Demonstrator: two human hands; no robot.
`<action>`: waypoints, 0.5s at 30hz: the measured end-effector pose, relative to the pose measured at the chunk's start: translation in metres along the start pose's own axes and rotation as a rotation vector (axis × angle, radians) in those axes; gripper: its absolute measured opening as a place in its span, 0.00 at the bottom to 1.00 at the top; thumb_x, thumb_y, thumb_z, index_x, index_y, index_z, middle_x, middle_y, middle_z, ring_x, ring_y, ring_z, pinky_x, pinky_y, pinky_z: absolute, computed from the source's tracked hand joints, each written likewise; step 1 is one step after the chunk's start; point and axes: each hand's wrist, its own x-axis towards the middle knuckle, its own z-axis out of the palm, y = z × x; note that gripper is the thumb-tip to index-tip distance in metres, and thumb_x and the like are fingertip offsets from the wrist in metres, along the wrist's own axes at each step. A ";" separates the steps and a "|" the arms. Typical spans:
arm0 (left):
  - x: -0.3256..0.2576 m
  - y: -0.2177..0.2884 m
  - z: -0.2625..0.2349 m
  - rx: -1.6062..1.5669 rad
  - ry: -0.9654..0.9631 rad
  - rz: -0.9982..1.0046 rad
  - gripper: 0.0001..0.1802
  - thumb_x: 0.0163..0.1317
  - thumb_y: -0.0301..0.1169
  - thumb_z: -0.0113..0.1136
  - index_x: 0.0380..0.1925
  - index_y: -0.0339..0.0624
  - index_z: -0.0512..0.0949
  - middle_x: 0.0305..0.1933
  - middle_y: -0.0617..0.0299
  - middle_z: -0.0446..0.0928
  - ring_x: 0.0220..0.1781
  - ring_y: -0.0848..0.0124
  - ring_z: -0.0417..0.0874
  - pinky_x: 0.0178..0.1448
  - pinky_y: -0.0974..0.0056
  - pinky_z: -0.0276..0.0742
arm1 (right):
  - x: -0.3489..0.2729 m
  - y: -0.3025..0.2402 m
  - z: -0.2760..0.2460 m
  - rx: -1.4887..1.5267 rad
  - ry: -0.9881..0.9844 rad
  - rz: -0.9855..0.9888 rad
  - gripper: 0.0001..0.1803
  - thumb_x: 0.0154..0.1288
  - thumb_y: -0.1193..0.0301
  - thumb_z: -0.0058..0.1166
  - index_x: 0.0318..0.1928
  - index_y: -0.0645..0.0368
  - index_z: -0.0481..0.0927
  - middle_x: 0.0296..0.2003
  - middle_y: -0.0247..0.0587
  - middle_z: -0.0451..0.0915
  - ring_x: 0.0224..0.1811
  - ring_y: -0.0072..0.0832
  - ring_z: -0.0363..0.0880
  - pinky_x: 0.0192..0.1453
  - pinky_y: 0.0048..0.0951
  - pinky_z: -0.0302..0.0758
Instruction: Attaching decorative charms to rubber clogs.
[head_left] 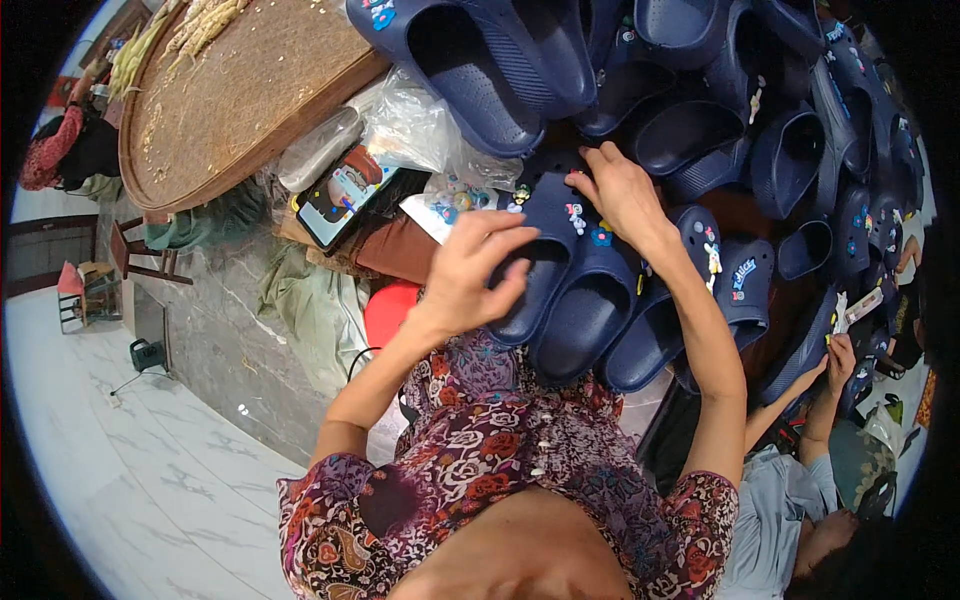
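Observation:
A pair of navy clogs stands before me, a left clog (528, 312) and a right clog (583, 325), with small colourful charms on their toes. My left hand (478, 272) is over the side of the left clog, its fingers curved and apart, with nothing seen in them. My right hand (628, 200) is at the toes of the pair, its thumb and fingers about the toe of the right clog; the fingertips are partly hidden. Just beyond my left hand, a clear bag of small charms (458, 196) lies beside the clogs.
Many navy clogs (690, 135) are heaped ahead and to the right. A phone (345, 195) with a lit screen lies left of the clear plastic bag (410, 125). At far left is a large round woven tray (250, 90). A co-worker's hands (838, 360) handle a clog at right.

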 end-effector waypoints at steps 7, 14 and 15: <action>0.004 0.010 0.064 0.070 0.032 -0.002 0.25 0.48 0.22 0.62 0.51 0.41 0.80 0.57 0.51 0.76 0.62 0.50 0.76 0.63 0.51 0.73 | -0.003 -0.003 0.017 -0.236 0.157 -0.141 0.13 0.62 0.71 0.60 0.42 0.69 0.80 0.35 0.53 0.79 0.34 0.45 0.84 0.40 0.39 0.82; -0.005 -0.002 0.072 0.051 0.124 0.023 0.24 0.46 0.20 0.63 0.47 0.42 0.82 0.55 0.54 0.78 0.59 0.52 0.78 0.63 0.52 0.74 | 0.001 -0.008 0.004 -0.162 0.124 -0.093 0.14 0.62 0.70 0.60 0.44 0.66 0.81 0.38 0.50 0.79 0.42 0.45 0.81 0.46 0.42 0.78; -0.007 -0.002 0.071 0.038 0.125 0.064 0.23 0.46 0.19 0.63 0.46 0.43 0.83 0.54 0.54 0.79 0.59 0.53 0.78 0.62 0.53 0.75 | 0.002 -0.011 -0.001 -0.081 0.156 -0.188 0.15 0.62 0.69 0.61 0.46 0.63 0.81 0.40 0.48 0.79 0.45 0.44 0.79 0.49 0.41 0.76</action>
